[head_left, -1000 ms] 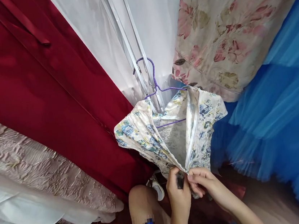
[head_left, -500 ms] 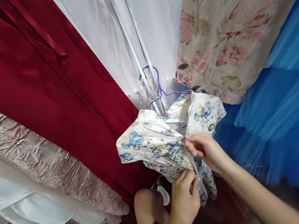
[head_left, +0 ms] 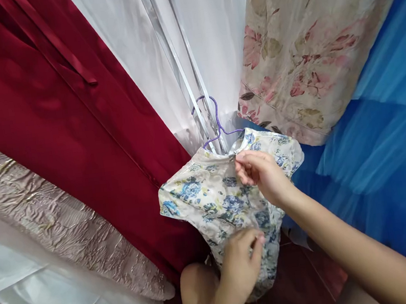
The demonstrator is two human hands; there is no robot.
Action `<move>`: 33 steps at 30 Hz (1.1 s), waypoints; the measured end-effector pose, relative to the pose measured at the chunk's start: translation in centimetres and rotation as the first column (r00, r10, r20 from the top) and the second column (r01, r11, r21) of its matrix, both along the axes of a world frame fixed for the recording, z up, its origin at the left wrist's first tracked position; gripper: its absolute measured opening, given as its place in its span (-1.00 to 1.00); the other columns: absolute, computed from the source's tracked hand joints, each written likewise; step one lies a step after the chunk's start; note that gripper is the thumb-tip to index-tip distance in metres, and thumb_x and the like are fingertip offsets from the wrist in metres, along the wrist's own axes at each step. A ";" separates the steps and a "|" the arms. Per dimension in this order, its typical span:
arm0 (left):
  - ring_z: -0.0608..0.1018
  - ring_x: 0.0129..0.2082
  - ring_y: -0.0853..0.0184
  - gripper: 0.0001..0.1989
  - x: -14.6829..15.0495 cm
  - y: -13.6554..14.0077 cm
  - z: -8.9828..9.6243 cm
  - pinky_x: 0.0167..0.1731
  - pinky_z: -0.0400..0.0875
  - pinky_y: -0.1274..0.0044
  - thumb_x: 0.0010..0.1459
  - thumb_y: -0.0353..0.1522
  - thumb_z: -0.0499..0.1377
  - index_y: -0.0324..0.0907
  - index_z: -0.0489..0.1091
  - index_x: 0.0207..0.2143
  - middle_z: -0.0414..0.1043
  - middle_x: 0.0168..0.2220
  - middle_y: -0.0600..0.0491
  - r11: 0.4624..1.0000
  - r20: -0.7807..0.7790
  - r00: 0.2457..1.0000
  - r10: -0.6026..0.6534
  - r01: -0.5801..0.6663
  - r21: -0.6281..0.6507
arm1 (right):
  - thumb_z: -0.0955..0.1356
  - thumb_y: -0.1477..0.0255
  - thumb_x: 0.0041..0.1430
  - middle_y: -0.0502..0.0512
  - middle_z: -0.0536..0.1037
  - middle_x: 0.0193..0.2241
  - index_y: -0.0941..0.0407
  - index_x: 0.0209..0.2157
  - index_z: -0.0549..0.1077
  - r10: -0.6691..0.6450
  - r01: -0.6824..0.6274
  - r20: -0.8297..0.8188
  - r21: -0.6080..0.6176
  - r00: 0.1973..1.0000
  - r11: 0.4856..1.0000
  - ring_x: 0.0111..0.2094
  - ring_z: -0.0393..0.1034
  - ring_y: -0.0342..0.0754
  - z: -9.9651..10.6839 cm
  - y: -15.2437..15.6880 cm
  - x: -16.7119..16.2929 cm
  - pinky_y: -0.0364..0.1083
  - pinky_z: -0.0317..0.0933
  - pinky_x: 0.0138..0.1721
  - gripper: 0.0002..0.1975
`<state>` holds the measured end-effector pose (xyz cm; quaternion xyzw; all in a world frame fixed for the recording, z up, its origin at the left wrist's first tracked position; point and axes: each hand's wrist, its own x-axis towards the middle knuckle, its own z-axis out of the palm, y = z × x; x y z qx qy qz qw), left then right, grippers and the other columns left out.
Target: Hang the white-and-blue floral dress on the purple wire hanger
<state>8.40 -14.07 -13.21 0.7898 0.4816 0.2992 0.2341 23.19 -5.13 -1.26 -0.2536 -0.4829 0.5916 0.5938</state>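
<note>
A white dress with blue and yellow flowers (head_left: 198, 207) hangs by its shoulders on a purple wire hanger (head_left: 217, 115). My right hand (head_left: 261, 174) is at the middle of the neckline, thumb and forefinger pinched on a small zipper pull (head_left: 232, 155). Below that point the opening is drawn together. Lower down, my left hand (head_left: 240, 261) is closed at the front of the dress, with thumb and bent fingers pinching the cloth; the hand is slightly blurred and its grip is partly hidden.
Two slim metal bars (head_left: 187, 70) run down behind the hanger, before a white cloth (head_left: 114, 29). A dark red gown (head_left: 75, 138) hangs left, beige floral fabric (head_left: 299, 61) and blue tulle (head_left: 361, 172) right. My bent knee (head_left: 196, 291) is below, above a reddish tiled floor (head_left: 296, 283).
My right hand has moved up from the chest to the neckline, and the open V has closed. The dress hangs flatter. My left hand stays at about the same height.
</note>
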 end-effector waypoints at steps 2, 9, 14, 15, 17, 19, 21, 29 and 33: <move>0.54 -0.28 0.35 -0.80 -0.4 1.3 2.7 -0.26 0.38 0.54 0.36 -0.33 0.06 -0.07 0.44 -0.06 0.52 -0.25 0.05 0.982 0.241 0.960 0.143 -0.168 0.085 | 0.33 0.39 0.19 -0.06 0.40 -0.75 0.14 -0.55 0.46 -0.035 0.033 0.046 0.053 0.998 0.998 -0.70 0.11 -0.24 -0.5 -0.8 -0.1 -0.20 -0.08 -0.63 -0.75; 0.39 -0.49 0.41 -0.69 0.2 7.1 13.4 -0.43 0.31 0.58 0.35 -0.22 0.08 -0.11 0.45 0.05 0.39 -0.43 0.10 0.932 0.362 0.931 -0.054 -0.083 0.352 | 0.31 0.39 0.21 -0.08 0.36 -0.76 0.12 -0.58 0.44 -0.068 0.051 0.120 0.141 0.990 0.989 -0.70 0.11 -0.22 0.4 -1.5 0.3 -0.17 -0.06 -0.61 -0.71; 0.33 -0.57 0.46 -0.75 1.3 8.8 14.0 -0.53 0.21 0.61 0.30 -0.25 0.17 -0.21 0.47 -0.39 0.29 -0.58 0.14 0.877 0.392 0.920 -0.007 -0.183 0.445 | 0.30 0.35 0.23 -0.09 0.36 -0.74 0.11 -0.56 0.42 0.015 -0.018 0.026 0.120 1.000 0.993 -0.68 0.12 -0.21 -0.7 -0.7 0.0 -0.17 -0.04 -0.58 -0.71; 0.33 -0.59 0.46 -0.74 1.5 8.9 13.8 -0.55 0.20 0.61 0.30 -0.26 0.17 -0.22 0.45 -0.40 0.26 -0.60 0.16 0.863 0.431 0.902 0.003 -0.220 0.455 | 0.31 0.35 0.23 -0.09 0.36 -0.74 0.11 -0.56 0.41 0.020 -0.020 0.002 0.125 1.000 0.992 -0.68 0.12 -0.21 -1.1 -0.6 -0.2 -0.17 -0.04 -0.57 -0.71; 0.33 -0.61 0.48 -0.72 1.7 9.0 13.6 -0.57 0.20 0.62 0.30 -0.25 0.17 -0.22 0.41 -0.44 0.26 -0.62 0.17 0.850 0.491 0.871 0.022 -0.275 0.450 | 0.32 0.36 0.23 -0.10 0.35 -0.73 0.12 -0.57 0.40 0.017 -0.013 -0.030 0.126 0.999 0.992 -0.67 0.13 -0.22 -2.0 -0.4 -0.5 -0.17 -0.03 -0.57 -0.71; 0.35 -0.61 0.49 -0.69 1.8 9.1 13.6 -0.56 0.23 0.63 0.30 -0.24 0.18 -0.22 0.38 -0.47 0.30 -0.62 0.16 0.853 0.525 0.850 0.050 -0.310 0.421 | 0.33 0.37 0.23 -0.10 0.35 -0.73 0.13 -0.57 0.40 0.018 -0.013 -0.036 0.118 0.999 0.993 -0.67 0.14 -0.22 -2.8 -0.3 -0.8 -0.18 -0.03 -0.57 -0.71; 0.37 -0.60 0.48 -0.69 1.5 9.4 13.7 -0.54 0.27 0.64 0.29 -0.25 0.19 -0.23 0.37 -0.48 0.33 -0.60 0.15 0.854 0.547 0.834 0.074 -0.336 0.397 | 0.33 0.39 0.22 -0.10 0.34 -0.73 0.13 -0.57 0.41 0.012 -0.009 -0.031 0.106 0.999 0.994 -0.67 0.14 -0.22 -3.5 -0.4 -0.9 -0.18 -0.03 -0.58 -0.72; 0.32 -0.59 0.52 -0.63 -3.7 13.0 14.4 -0.54 0.23 0.67 0.25 -0.29 0.20 -0.24 0.27 -0.59 0.26 -0.60 0.16 0.775 0.859 0.501 0.105 -0.582 0.246 | 0.32 0.40 0.21 -0.09 0.32 -0.74 0.13 -0.61 0.38 0.027 -0.030 0.109 0.026 0.994 0.999 -0.67 0.15 -0.19 -6.7 -2.1 0.3 -0.16 -0.01 -0.56 -0.69; 0.30 -0.61 0.54 -0.70 -7.9 14.4 13.0 -0.49 0.28 0.69 0.25 -0.37 0.20 -0.22 0.23 -0.53 0.18 -0.63 0.23 0.794 0.984 0.057 0.168 -0.600 -0.101 | 0.31 0.40 0.24 -0.08 0.32 -0.74 0.12 -0.61 0.38 0.055 -0.063 0.164 0.039 0.985 0.997 -0.65 0.14 -0.19 -7.2 -3.2 0.7 -0.15 0.00 -0.54 -0.67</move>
